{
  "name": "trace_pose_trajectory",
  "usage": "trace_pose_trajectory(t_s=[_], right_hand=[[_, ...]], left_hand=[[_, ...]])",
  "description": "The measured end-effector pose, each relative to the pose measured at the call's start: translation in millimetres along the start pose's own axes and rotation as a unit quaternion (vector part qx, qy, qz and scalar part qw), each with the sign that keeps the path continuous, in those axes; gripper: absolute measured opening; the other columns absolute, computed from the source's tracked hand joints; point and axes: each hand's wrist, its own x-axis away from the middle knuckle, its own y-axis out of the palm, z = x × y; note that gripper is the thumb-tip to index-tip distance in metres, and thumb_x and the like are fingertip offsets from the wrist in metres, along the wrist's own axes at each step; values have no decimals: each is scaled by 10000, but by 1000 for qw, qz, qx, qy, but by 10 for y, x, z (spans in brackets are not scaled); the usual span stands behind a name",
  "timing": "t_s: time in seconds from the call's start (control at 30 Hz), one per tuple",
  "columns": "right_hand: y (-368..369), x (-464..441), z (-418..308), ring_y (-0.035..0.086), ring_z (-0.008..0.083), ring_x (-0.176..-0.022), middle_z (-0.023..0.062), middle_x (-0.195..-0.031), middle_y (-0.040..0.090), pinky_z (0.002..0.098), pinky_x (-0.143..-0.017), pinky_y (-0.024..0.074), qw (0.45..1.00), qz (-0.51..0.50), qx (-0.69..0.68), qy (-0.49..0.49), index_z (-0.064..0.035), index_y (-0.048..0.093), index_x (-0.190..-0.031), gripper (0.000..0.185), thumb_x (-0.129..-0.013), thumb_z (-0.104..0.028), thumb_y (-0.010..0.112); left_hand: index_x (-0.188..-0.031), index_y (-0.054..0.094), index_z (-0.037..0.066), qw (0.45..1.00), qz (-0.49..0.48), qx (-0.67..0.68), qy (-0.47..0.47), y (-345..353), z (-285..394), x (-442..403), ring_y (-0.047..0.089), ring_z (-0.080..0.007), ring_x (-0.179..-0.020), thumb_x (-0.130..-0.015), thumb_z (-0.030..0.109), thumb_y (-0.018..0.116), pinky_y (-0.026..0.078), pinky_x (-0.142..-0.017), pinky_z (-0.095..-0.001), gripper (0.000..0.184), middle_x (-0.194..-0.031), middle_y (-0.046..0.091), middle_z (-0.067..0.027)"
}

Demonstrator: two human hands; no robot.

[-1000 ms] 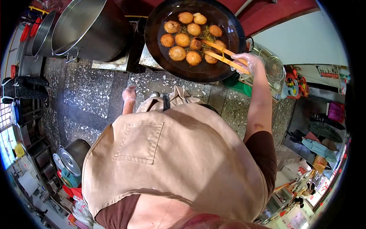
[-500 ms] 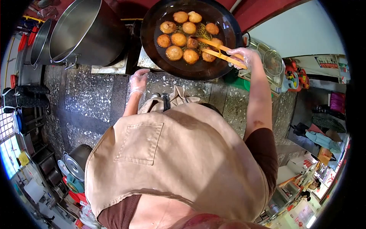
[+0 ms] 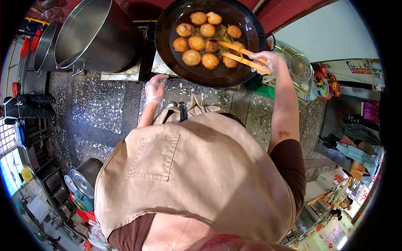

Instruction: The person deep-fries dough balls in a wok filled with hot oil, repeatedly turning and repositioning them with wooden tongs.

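Note:
My right hand [image 3: 268, 62], in a clear plastic glove, is closed around a pair of wooden tongs [image 3: 243, 60]. The tips of the tongs reach into a large dark wok [image 3: 167, 58], around one browned ball near the middle. Several round golden-brown fried balls [image 3: 196, 43] sit in the oil, some touching one another. My left hand [image 3: 155, 89], also gloved, hangs beside the stove's front edge, just below and left of the wok. Its fingers are loosely bent and partly stretched out, with nothing visible in them. A tan apron [image 3: 201, 167] covers my front.
A tall metal pot [image 3: 94, 37] stands left of the wok, with another pot [image 3: 45, 46] beyond it. Wire strainers [image 3: 300, 69] lie right of the wok, near a green container [image 3: 264, 88]. A lidded pot [image 3: 86, 178] stands behind me at left on the speckled floor [image 3: 96, 96].
My left hand has shifted slightly to the right. The tongs, my right hand and the fried balls are almost where they were.

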Motion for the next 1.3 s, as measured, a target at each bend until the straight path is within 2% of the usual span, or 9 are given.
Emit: trace_pose_trajectory(t_s=[0.6, 0.67, 0.77, 0.8, 0.87, 1.0, 1.1, 1.17, 1.3], right_hand=[[-39, -63, 9, 633, 174, -612, 102, -814, 672, 301, -546, 527, 999, -31, 9, 5, -30, 646, -975, 467, -784, -450, 722], [-8, -27, 2, 597, 179, -566, 91, -743, 637, 293, -511, 493, 1000, -22, -9, -3, -38, 649, -861, 442, -742, -447, 766], [3, 2, -17, 596, 178, -567, 91, -743, 635, 291, -508, 493, 1000, -19, 0, -5, -37, 646, -869, 449, -744, -451, 764], [-1, -7, -15, 596, 178, -567, 91, -743, 635, 291, -508, 493, 1000, -19, 0, -6, -37, 646, -869, 449, -744, -451, 764], [-21, -35, 0, 595, 178, -567, 92, -746, 634, 289, -507, 493, 999, -35, -3, -14, -36, 642, -878, 455, -743, -453, 764], [-37, -59, 4, 595, 178, -572, 92, -750, 633, 288, -506, 493, 999, -31, -5, -14, -35, 640, -879, 457, -744, -455, 763], [-60, -82, 6, 622, 185, -591, 116, -793, 663, 311, -524, 525, 999, -33, -2, -7, -13, 653, -943, 441, -793, -423, 717], [-70, -97, 13, 625, 184, -597, 115, -796, 665, 311, -526, 525, 999, -34, -3, -7, -19, 656, -951, 438, -794, -424, 715], [-29, -39, 12, 595, 178, -575, 96, -750, 633, 289, -519, 493, 999, -29, -1, -15, -27, 646, -882, 494, -731, -482, 764]], left_hand=[[-1011, 701, 61, 1000, -1, 0, -10, 10, -27, 5, 632, -319, -1002, -741, 19, 551, 473, -917, -373, 312, -1034, 672, -172], [-1020, 698, 36, 999, 19, -28, 25, 15, -38, 12, 662, -202, -876, -799, 24, 540, 497, -827, -301, 272, -968, 703, -121], [-1020, 698, 36, 999, 21, -33, 33, 16, -62, 9, 659, -193, -861, -792, 13, 535, 500, -816, -299, 281, -957, 702, -116], [-1020, 698, 36, 999, 21, -33, 33, 15, -62, 5, 659, -193, -861, -792, 13, 535, 500, -816, -299, 281, -957, 702, -116], [-1006, 703, 58, 1000, 0, 11, -22, 8, -42, 0, 637, -308, -999, -764, 27, 557, 479, -908, -365, 285, -1033, 674, -170], [-1005, 705, 60, 1000, -2, 7, -26, 1, -21, -3, 639, -301, -995, -772, 35, 564, 481, -903, -364, 273, -1031, 675, -168], [-1003, 704, 57, 1000, -2, 7, -28, 14, -54, -6, 640, -298, -992, -774, 35, 566, 484, -898, -364, 269, -1029, 675, -167], [-1024, 696, 34, 1000, 13, -21, 5, 29, -84, -10, 653, -170, -837, -798, 5, 539, 501, -792, -284, 277, -930, 704, -101], [-1029, 694, 28, 1000, 18, -17, 18, 42, -114, -5, 657, -173, -850, -800, 3, 540, 499, -800, -284, 277, -944, 707, -104]])
